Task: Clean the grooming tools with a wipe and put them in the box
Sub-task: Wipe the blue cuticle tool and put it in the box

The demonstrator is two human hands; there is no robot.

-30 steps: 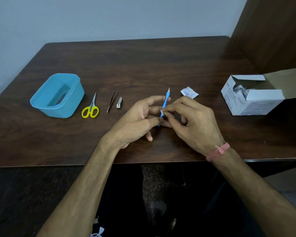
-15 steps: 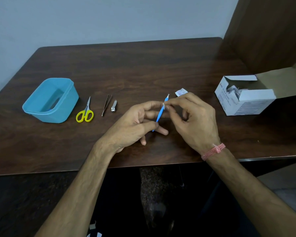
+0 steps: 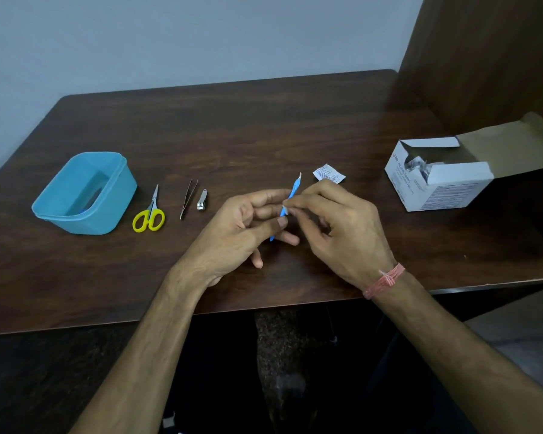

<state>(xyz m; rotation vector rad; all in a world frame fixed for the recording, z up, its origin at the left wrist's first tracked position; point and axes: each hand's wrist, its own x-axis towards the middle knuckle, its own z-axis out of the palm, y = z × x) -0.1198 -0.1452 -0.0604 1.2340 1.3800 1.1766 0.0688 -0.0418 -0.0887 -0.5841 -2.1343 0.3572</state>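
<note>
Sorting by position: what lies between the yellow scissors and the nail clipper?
In the head view, only the tweezers lie between the scissors and the nail clipper.

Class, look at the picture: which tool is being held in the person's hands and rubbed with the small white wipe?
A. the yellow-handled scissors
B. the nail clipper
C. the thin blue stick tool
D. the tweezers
C: the thin blue stick tool is held by the left hand while the right hand pinches the wipe against it; the other tools lie on the table.
</note>
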